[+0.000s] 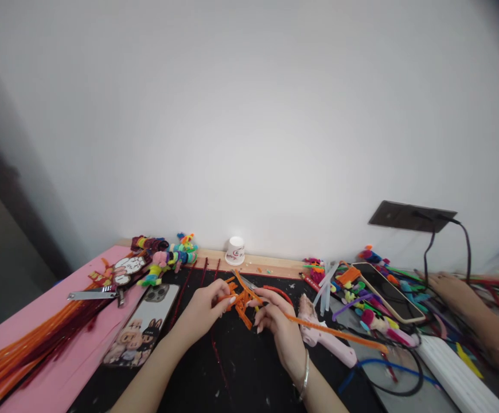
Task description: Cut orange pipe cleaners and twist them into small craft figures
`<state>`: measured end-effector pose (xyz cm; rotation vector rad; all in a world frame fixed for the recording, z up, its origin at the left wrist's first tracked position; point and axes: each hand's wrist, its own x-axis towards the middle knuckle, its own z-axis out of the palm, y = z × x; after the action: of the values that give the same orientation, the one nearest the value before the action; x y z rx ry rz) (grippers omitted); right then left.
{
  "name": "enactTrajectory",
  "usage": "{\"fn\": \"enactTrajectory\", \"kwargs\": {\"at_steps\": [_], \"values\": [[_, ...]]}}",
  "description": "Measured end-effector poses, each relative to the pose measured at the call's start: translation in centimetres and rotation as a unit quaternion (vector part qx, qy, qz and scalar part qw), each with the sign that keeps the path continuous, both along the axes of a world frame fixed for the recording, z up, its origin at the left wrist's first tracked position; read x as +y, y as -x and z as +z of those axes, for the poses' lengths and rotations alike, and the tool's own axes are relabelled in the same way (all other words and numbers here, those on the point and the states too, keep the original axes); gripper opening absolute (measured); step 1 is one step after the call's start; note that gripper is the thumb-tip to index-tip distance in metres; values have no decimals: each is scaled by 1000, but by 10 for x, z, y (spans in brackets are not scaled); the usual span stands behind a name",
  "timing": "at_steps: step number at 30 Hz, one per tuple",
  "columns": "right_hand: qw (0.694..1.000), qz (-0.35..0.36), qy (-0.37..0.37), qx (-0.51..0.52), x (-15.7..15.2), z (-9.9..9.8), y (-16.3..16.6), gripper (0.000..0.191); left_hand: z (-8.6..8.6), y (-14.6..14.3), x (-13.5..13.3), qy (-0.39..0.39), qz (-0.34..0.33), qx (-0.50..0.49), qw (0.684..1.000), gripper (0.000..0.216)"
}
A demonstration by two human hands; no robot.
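Observation:
My left hand (209, 307) pinches an orange pipe cleaner between thumb and fingers, over a small heap of short orange pipe cleaner pieces (243, 315) on the black mat. Close by on the right, my right hand (277, 321) is closed around scissors; only a grey blade (248, 282) shows, and the fingers hide the handles. A long orange pipe cleaner (335, 332) runs from near the blade past my right hand and off to the right. Dark red pipe cleaners (219, 355) lie on the mat beside my left hand.
A paper cup (234, 250) stands upside down by the wall. Left are a phone in a cartoon case (140, 330) and orange and red pipe cleaner bundles (38, 338). Right are a pink glue gun (324, 338), another phone (389, 292), a power strip (456, 367) and another person's arm (464, 304).

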<state>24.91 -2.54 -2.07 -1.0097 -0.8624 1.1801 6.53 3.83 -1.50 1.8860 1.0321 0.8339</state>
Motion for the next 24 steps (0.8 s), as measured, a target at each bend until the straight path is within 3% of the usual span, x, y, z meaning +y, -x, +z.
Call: {"fn": "enactTrajectory", "kwargs": {"at_steps": [10, 17, 24], "values": [[997, 6, -19, -70, 2, -2, 2, 11, -7, -10, 0, 96, -6, -111, 989, 21], [997, -5, -14, -79, 2, -5, 3, 16, -4, -15, -6, 264, 27, -247, 932, 34], [995, 5, -9, -96, 3, -2, 6, 13, 1, -18, -10, 275, 58, -269, 921, 49]]}}
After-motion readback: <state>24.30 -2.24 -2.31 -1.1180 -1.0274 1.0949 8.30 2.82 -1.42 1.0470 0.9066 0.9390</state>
